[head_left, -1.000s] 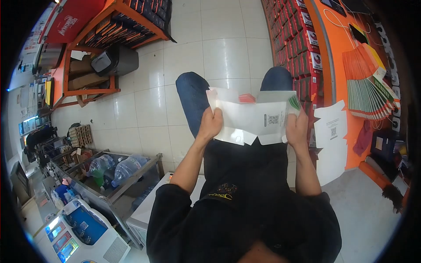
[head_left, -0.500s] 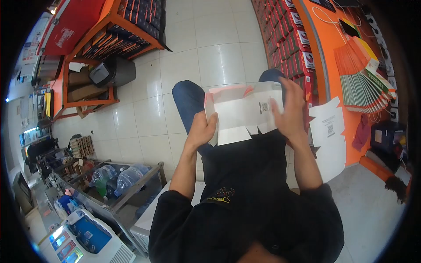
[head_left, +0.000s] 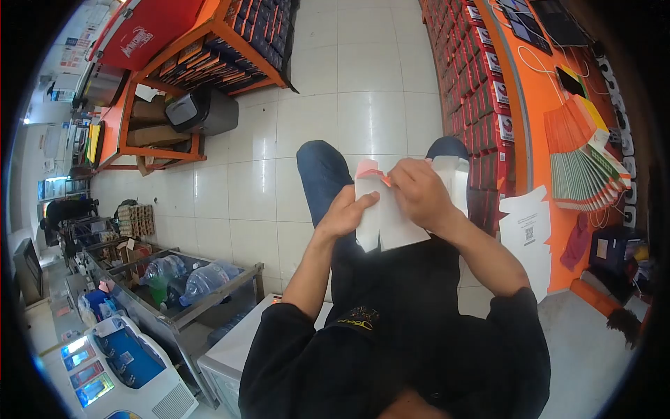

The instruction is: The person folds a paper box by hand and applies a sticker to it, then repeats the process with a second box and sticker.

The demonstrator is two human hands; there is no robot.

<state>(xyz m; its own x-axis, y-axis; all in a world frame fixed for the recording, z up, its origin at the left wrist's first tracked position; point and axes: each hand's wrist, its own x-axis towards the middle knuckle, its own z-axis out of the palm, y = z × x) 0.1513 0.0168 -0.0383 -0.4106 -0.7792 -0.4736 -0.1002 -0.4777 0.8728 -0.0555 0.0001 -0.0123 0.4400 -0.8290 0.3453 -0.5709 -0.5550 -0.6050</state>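
Over my lap I hold a partly folded paperboard carton (head_left: 399, 230), white on its inner face with a red-pink strip at the far edge. My left hand (head_left: 347, 211) grips its left side, thumb on the white face and fingers behind. My right hand (head_left: 421, 192) is closed at the far edge, its fingertips pinching the board beside the red-pink flap. The right hand covers the carton's middle, and part of its right panel shows beyond the wrist. To the right lies a flat white carton blank (head_left: 528, 234) with notched edges and a printed code.
A fanned row of folded cartons (head_left: 583, 167) and a phone (head_left: 571, 82) lie on the orange counter (head_left: 520, 105). Stacked red boxes (head_left: 481, 91) stand below it. To the left are a dark bin (head_left: 202, 112), an orange shelf (head_left: 216, 42) and plastic bottles (head_left: 209, 281) in a metal-framed container.
My right hand has moved left and inward from the carton's right side to its far edge and closed there. The side panels have folded inward; the left hand keeps hold. The view has shifted slightly.
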